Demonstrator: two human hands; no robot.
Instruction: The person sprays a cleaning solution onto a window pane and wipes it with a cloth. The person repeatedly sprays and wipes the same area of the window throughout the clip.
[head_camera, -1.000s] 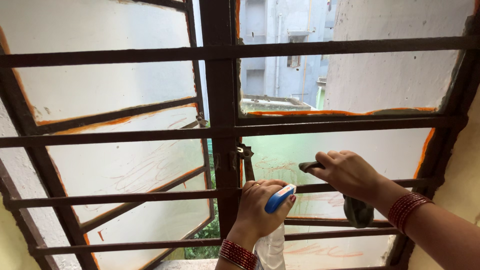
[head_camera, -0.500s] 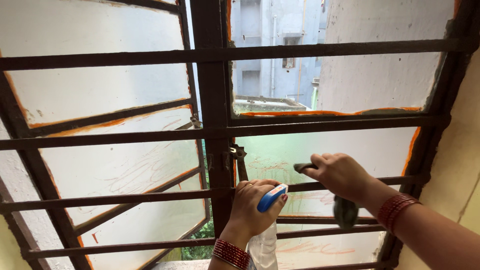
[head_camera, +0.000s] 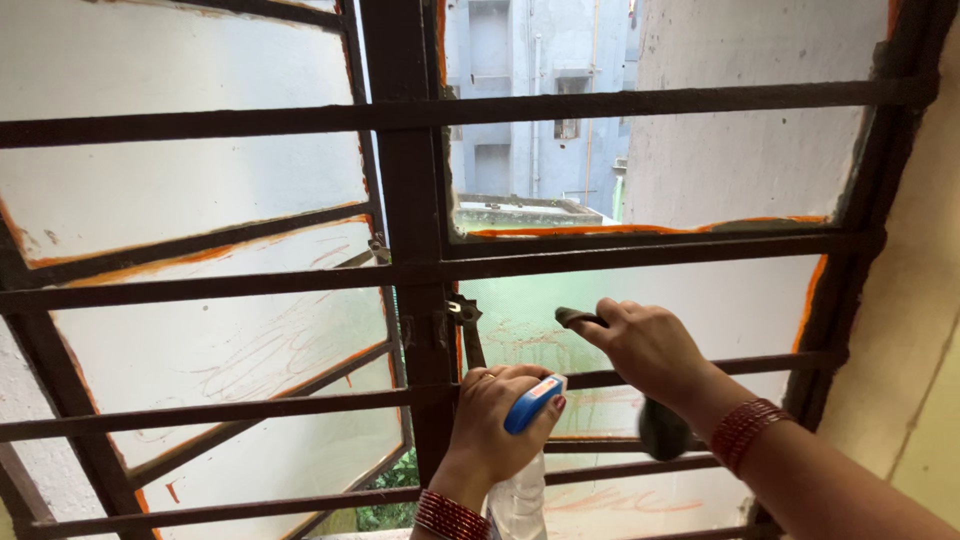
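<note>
Both hands have drifted left along the window grille (head_camera: 420, 260). The right hand (head_camera: 650, 345) pinches a dark cloth (head_camera: 662, 428) against the frosted pane; the left hand (head_camera: 500, 420), fingers wrapped, grips a spray bottle (head_camera: 525, 470) below the crossbar.

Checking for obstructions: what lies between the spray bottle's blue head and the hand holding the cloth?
Only a horizontal grille bar, between the blue head and the right hand, in the head view.

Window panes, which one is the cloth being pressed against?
The lower right pane; the right hand holds the dark cloth on it.
</note>
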